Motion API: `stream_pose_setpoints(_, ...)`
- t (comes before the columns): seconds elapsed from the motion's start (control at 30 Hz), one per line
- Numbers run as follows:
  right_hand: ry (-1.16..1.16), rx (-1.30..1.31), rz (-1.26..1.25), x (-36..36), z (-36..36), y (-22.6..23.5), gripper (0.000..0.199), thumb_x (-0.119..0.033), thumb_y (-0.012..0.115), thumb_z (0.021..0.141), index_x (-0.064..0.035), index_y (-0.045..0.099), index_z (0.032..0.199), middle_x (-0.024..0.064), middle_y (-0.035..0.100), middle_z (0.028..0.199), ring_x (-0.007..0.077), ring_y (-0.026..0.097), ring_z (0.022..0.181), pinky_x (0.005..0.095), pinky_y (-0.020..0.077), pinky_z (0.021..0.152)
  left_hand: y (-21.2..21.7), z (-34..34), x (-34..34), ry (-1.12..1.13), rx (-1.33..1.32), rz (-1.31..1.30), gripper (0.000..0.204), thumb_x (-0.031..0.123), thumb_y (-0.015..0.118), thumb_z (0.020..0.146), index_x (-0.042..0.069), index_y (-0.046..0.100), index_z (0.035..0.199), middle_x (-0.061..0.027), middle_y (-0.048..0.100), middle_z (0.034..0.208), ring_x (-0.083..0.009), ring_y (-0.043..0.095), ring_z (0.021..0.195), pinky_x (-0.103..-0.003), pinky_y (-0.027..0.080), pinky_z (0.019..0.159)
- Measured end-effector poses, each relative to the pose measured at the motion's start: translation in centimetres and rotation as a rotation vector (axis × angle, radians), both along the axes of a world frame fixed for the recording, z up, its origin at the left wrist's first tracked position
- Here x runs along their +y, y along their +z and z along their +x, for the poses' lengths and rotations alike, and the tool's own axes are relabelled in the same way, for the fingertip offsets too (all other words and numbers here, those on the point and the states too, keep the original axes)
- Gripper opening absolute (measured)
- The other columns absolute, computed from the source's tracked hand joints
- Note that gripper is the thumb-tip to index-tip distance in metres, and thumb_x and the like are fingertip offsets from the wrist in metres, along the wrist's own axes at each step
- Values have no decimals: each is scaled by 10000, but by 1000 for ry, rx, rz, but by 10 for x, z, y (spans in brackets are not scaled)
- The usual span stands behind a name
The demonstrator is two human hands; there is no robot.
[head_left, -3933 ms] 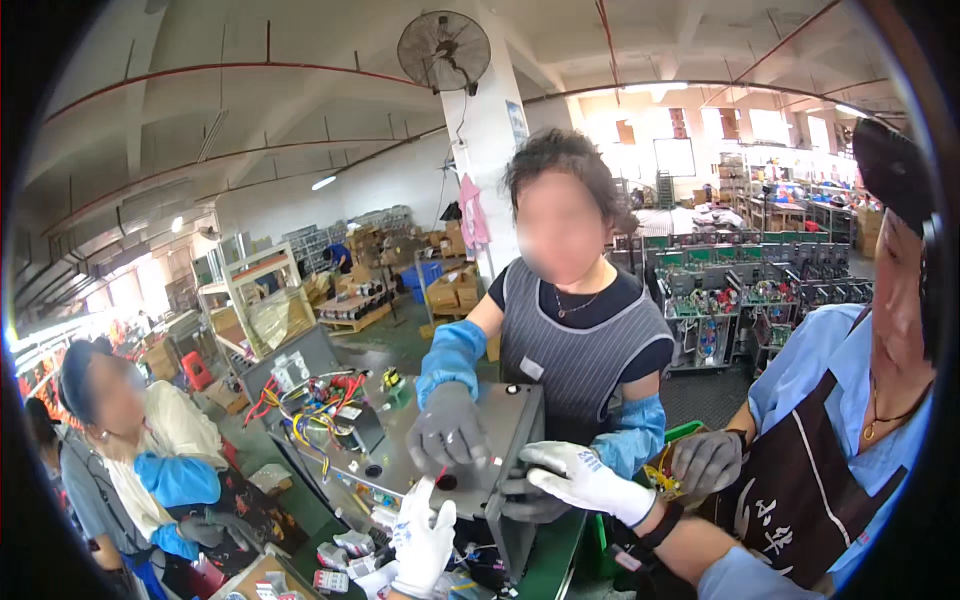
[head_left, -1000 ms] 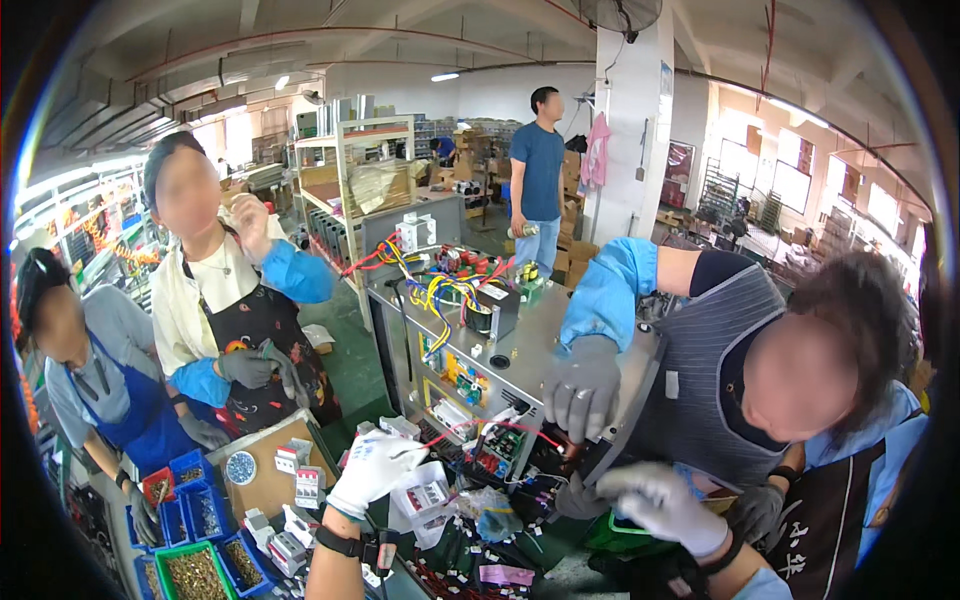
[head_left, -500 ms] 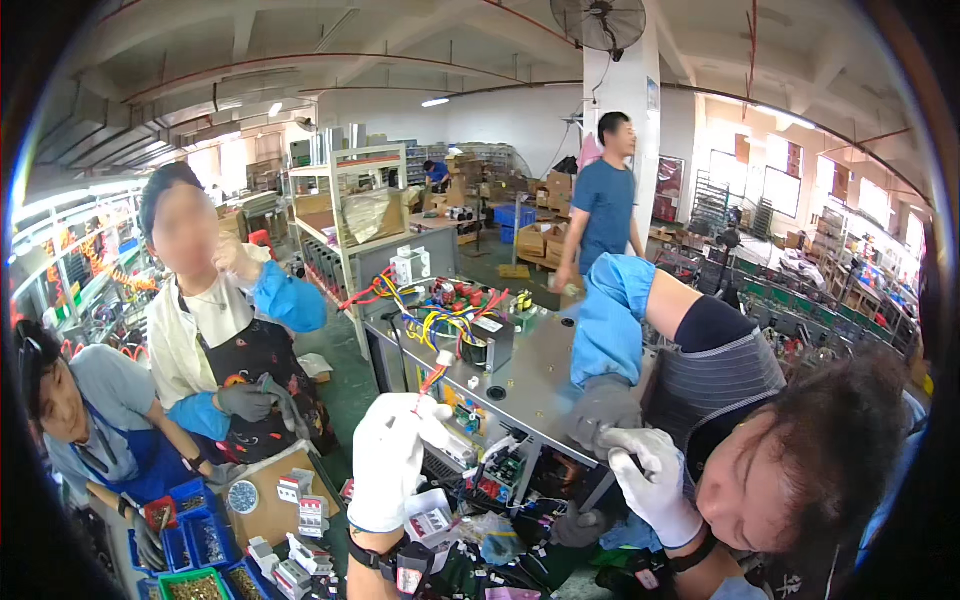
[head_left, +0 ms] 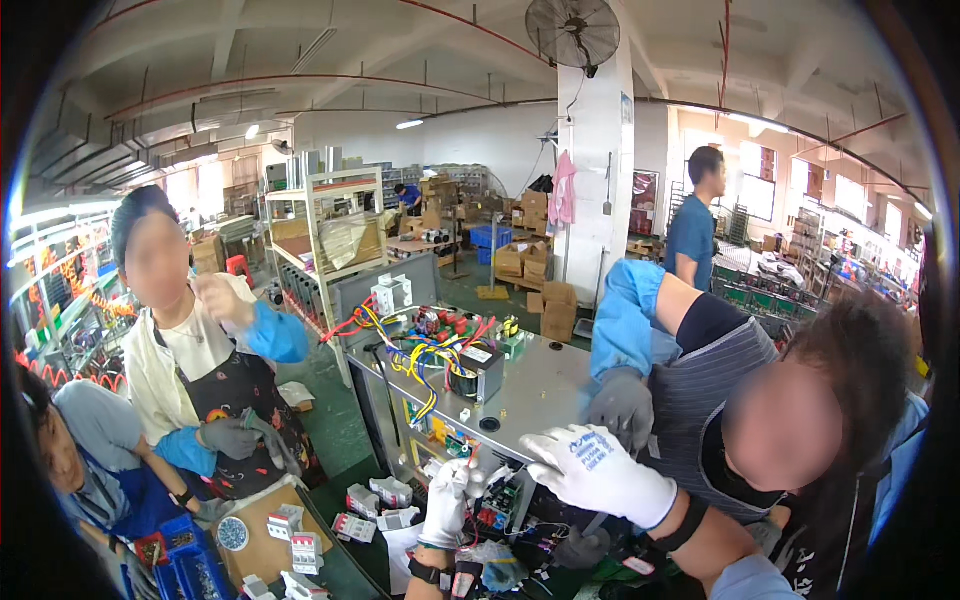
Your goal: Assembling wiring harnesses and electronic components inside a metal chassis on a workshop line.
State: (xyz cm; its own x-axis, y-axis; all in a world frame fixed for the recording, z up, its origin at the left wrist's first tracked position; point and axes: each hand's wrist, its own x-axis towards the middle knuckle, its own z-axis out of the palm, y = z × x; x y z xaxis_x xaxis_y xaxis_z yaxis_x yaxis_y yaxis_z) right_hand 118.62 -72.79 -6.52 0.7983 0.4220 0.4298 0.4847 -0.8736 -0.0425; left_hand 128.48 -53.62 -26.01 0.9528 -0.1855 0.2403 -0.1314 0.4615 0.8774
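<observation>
Right hand point(head_left: 598, 470), in a white knit glove, is resting with fingers spread and loosely extended on the near edge of the grey metal electrical cabinet point(head_left: 545, 385), gripping nothing. Left hand point(head_left: 447, 500), also gloved in white, is curling its fingers around a small pale part at the cabinet's open front, close to the coloured components point(head_left: 497, 505) mounted inside; what exactly it is pinching cannot be made out. On top of the cabinet, a bundle of red, yellow and blue wires point(head_left: 425, 350) is running to a black-and-grey transformer block point(head_left: 480, 372), so the wiring appears partly done, while white circuit breakers point(head_left: 365, 498) are lying loose on the bench point(head_left: 270, 540) below, seemingly not yet fitted. A co-worker in a striped apron is pressing a grey-gloved hand point(head_left: 622, 405) on the cabinet top beside the right hand.
</observation>
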Motion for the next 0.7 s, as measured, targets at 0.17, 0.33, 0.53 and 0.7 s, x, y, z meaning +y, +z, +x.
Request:
stream_pose_setpoints(0.17, -27, 209, -178, -7, 43, 13, 453, -359, 467, 965, -61, 551, 1296, 188, 641, 1056, 348, 635, 991, 445, 501, 835, 25, 15, -17, -157, -60, -204, 221, 227, 539, 985, 16, 575, 1038, -43, 621, 897, -142, 578, 785, -268, 465, 752)
stream_pose_setpoints(0.33, -28, 349, -203, 1, 73, 8, 472, -354, 466, 956, -54, 532, 1314, 195, 638, 1081, 352, 633, 1010, 444, 503, 846, 34, 27, -24, -110, -187, -48, 174, 139, 457, 980, 21, 572, 923, -41, 603, 849, -133, 582, 762, -257, 482, 740)
stream_pose_setpoints(0.53, -63, 379, -303, 3, 81, 5, 458, -342, 448, 959, -62, 534, 1312, 190, 633, 1107, 356, 635, 1008, 446, 504, 857, 13, 30, -12, -255, 99, -383, 197, 179, 516, 948, 1, 600, 945, -45, 597, 820, -150, 547, 762, -267, 429, 743)
stream_pose_setpoints(0.7, -35, 382, -332, 4, 95, 7, 448, -336, 456, 960, -71, 534, 1313, 190, 632, 1103, 355, 635, 997, 442, 503, 863, 17, 36, -16, -258, -59, -218, 215, 140, 496, 957, -29, 625, 991, -55, 624, 872, -134, 571, 795, -253, 441, 765)
